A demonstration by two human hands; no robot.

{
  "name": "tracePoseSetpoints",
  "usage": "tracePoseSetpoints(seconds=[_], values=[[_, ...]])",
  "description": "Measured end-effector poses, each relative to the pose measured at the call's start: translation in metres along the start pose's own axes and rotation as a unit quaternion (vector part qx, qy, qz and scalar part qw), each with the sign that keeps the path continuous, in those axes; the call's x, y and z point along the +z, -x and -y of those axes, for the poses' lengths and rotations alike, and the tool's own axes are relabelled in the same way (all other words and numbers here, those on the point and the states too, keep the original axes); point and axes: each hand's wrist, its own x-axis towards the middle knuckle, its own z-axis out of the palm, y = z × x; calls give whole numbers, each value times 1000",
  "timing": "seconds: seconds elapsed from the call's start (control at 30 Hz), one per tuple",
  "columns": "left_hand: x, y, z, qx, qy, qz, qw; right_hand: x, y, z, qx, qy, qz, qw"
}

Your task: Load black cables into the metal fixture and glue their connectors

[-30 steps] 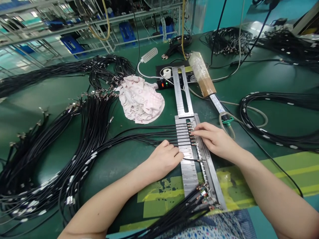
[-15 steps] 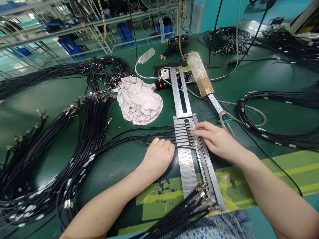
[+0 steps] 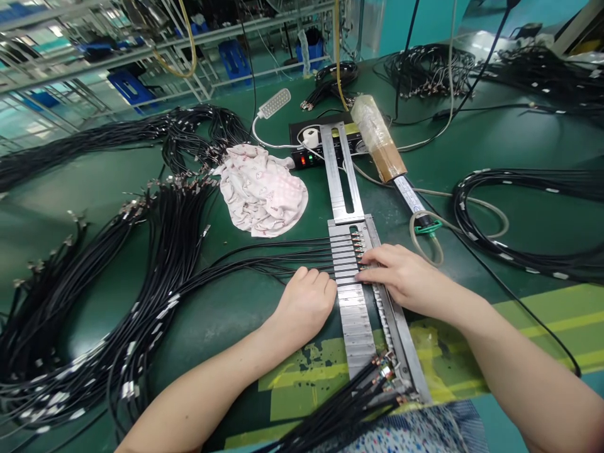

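Observation:
My left hand [image 3: 309,302] is curled into a fist at the left side of a slotted metal fixture [image 3: 353,314]. A black cable [image 3: 346,280] runs from the fist across the fixture. My right hand [image 3: 401,274] reaches in from the right, two fingers stretched out and apart, their tips touching the cable ends. Several black cables [image 3: 283,257] lie side by side in the slots. Their small metal connectors [image 3: 357,238] line up along the fixture's right part. Fingertips hide the connectors of the nearest cables.
Large black cable bundles [image 3: 174,233] spread over the left of the green table. A pale cloth [image 3: 264,192], a lamp [image 3: 275,104] and a black control box [image 3: 304,157] stand behind. A taped, wrapped tool [image 3: 380,141] lies right. More cable ends [image 3: 384,368] lie across the fixture's near end.
My right hand has moved down along the connector row, towards me, and its fingertips now cover the nearest cable ends. My left fist has shifted slightly right, closer to the fixture.

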Motion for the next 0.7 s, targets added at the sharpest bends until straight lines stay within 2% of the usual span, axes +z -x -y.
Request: tracePoseSetpoints(seconds=[0.17,0.33,0.43,0.53,0.7], values=[[0,0,1,0,-3,-2,1000,5,0,8,-17,52,42,998],[-17,3,-1,-10,-6,7,1000,4,-1,14,19,39,42,998],[-25,6,-3,4,-4,26,1000,3,-2,17,40,33,51,997],[-24,5,-4,31,-3,38,999,4,-5,18,53,35,57,996],[-19,-6,-3,37,12,43,998,3,-10,19,63,35,76,994]])
